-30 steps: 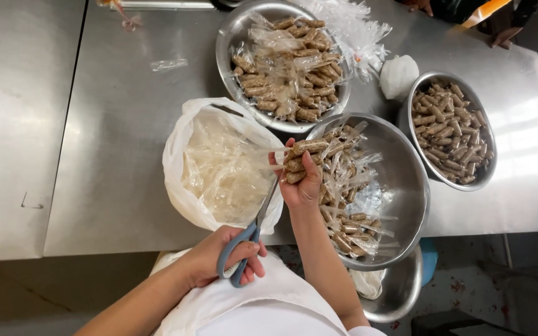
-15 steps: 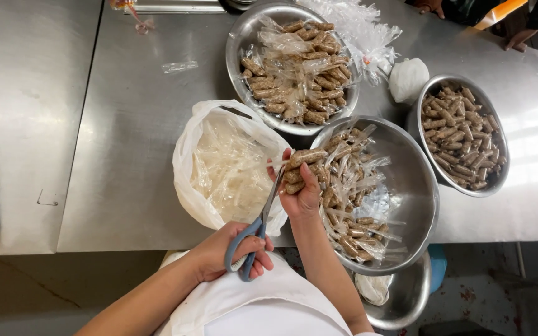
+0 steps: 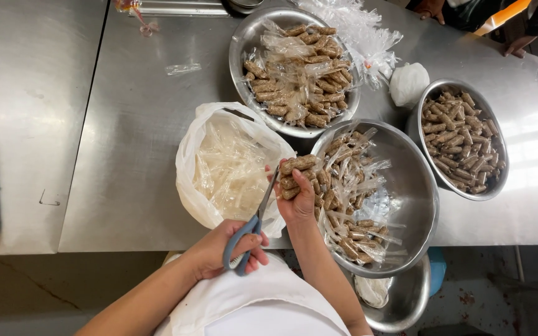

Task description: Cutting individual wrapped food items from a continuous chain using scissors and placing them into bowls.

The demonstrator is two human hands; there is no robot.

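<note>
The left hand [image 3: 219, 252] grips blue-handled scissors [image 3: 251, 224], blades pointing up-right toward the wrapped rolls [image 3: 297, 174] clenched crosswise in the right hand [image 3: 297, 199], by the desk's near edge.

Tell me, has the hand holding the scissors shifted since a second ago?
No, hardly at all. The left hand with the blue-handled scissors stays just below the table edge, beside the white plastic bag, blades still at the wrapped bundle in the right hand.

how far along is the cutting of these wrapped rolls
Done: bare rolls fill the right bowl, and cut wrappers lie in the white bag. In hand: scissors in the left hand, a wrapped bundle in the right hand. Left: two bowls of wrapped rolls.
</note>
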